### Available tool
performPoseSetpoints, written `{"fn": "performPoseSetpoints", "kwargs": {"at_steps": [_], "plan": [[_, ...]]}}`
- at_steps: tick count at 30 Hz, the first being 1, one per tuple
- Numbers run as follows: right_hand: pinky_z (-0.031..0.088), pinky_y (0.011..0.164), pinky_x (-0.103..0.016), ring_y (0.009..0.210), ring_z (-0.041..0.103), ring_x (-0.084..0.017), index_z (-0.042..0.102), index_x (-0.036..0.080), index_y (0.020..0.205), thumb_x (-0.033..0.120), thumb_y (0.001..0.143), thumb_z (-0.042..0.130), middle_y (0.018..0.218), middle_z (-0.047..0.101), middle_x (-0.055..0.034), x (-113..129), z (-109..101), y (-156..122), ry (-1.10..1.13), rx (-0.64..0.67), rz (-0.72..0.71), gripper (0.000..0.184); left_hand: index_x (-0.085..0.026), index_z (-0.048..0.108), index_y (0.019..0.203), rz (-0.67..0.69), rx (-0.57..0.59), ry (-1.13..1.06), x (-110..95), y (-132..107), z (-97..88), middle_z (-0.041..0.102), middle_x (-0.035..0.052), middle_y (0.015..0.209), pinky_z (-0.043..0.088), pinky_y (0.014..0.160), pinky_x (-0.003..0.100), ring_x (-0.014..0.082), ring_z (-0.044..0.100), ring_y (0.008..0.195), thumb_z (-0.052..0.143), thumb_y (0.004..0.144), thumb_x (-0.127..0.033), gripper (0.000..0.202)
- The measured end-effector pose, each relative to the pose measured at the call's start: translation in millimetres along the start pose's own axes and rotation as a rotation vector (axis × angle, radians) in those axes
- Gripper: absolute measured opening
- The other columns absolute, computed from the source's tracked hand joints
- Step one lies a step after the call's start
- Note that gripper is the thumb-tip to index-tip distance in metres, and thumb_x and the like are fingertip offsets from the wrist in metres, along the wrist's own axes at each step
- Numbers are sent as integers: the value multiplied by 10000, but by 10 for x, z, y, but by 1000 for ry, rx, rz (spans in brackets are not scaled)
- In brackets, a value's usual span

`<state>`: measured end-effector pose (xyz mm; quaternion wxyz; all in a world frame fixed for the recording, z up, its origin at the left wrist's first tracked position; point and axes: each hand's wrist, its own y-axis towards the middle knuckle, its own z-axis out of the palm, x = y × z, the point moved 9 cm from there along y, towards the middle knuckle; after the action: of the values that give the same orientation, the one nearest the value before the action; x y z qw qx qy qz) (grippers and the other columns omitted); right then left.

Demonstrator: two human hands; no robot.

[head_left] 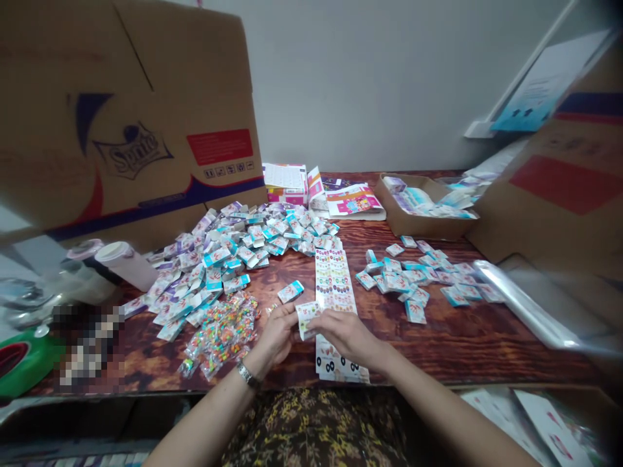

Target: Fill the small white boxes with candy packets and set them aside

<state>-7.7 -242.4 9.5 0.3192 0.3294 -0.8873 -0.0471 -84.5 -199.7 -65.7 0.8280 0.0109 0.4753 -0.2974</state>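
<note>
Candy packets [226, 331] before heaped boxes [256, 239], sticker sheets [335, 279] right of the packets, carton [170, 84] behind the boxes

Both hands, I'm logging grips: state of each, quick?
Left hand: closed on a small printed sheet.
Right hand: at the same sheet; whether it grips can't be told.

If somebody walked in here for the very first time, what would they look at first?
Probably the big carton at the back left, with the messy heap of little boxes in front of it. Next, the bright sweets in clear bags, at the heap's near edge. Then, front and middle, the left hand and right hand holding a small printed paper.
</note>
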Motion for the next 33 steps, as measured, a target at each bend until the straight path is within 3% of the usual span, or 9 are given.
{"fn": "performPoseSetpoints", "kwargs": {"at_steps": [7, 10, 14, 16, 20, 24, 28, 30, 33], "plan": [[445, 778, -288, 889, 545, -170, 544, 219, 1109, 240, 885, 517, 991, 562, -60, -243, -172, 184, 140, -127, 203, 227, -159, 598, 1105, 59, 110, 72, -115, -129, 91, 643, 103, 1056, 508, 745, 337, 224, 616, 918, 589, 807, -398, 382], [438, 761, -293, 859, 538, -174, 544, 201, 1083, 273, 857, 560, 966, 567, -59, -286, -128, 207, 140, -129, 246, 237, -163, 554, 1179, 219, 101, 379, -220, -162, 79, 617, 107, 1135, 477, 851, 362, 237, 573, 1029, 585, 814, -341, 408], [423, 753, -286, 843, 525, -165, 581, 197, 1012, 311, 909, 467, 913, 585, -48, -390, -20, 237, 227, -99, 255, 190, -191, 622, 1055, 437, 20, 811, -310, -263, -22, 658, 59, 1031, 457, 883, 367, 204, 591, 963, 490, 820, -170, 270], [426, 722, -271, 803, 530, -149, 589, 183, 980, 349, 932, 409, 869, 590, -34, -483, 111, 249, 370, -51, 298, 249, -200, 655, 930, 503, -3, 934, -309, -340, -85, 658, 45, 972, 463, 863, 362, 195, 595, 929, 456, 783, -92, 270], [428, 631, -226, 688, 527, -114, 613, 165, 922, 442, 857, 525, 771, 590, 6, -405, 683, 240, 740, 297, 297, 298, -187, 632, 728, 624, -109, 1026, -306, -529, -234, 610, 55, 904, 483, 772, 333, 189, 587, 876, 449, 725, -50, 229], [413, 575, -211, 617, 514, -99, 615, 151, 868, 460, 764, 638, 720, 588, 19, -354, 1019, 236, 896, 376, 366, 327, -180, 553, 783, 563, -227, 1010, -192, -628, -480, 591, 36, 802, 491, 704, 303, 174, 586, 778, 498, 751, -103, 99], [413, 589, -225, 643, 528, -123, 600, 155, 845, 382, 816, 585, 728, 597, -1, -392, 984, 431, 634, 254, 321, 229, -175, 502, 1005, 485, -340, 1021, -193, -646, -785, 611, 65, 927, 516, 684, 289, 164, 614, 777, 479, 844, -199, 165], [411, 631, -243, 681, 540, -142, 589, 156, 828, 298, 858, 515, 746, 601, -20, -463, 848, 571, 339, 98, 304, 163, -165, 497, 1096, 554, -377, 1242, -284, -629, -814, 604, 103, 1024, 506, 797, 352, 201, 602, 916, 417, 881, -203, 232], [409, 697, -267, 767, 566, -175, 579, 157, 842, 218, 851, 485, 831, 618, -61, -538, 802, 715, -54, 4, 315, 113, -139, 518, 1157, 654, -287, 1678, -248, -506, -697, 533, 160, 1220, 376, 988, 492, 298, 419, 1228, 399, 881, -196, 305]]}}
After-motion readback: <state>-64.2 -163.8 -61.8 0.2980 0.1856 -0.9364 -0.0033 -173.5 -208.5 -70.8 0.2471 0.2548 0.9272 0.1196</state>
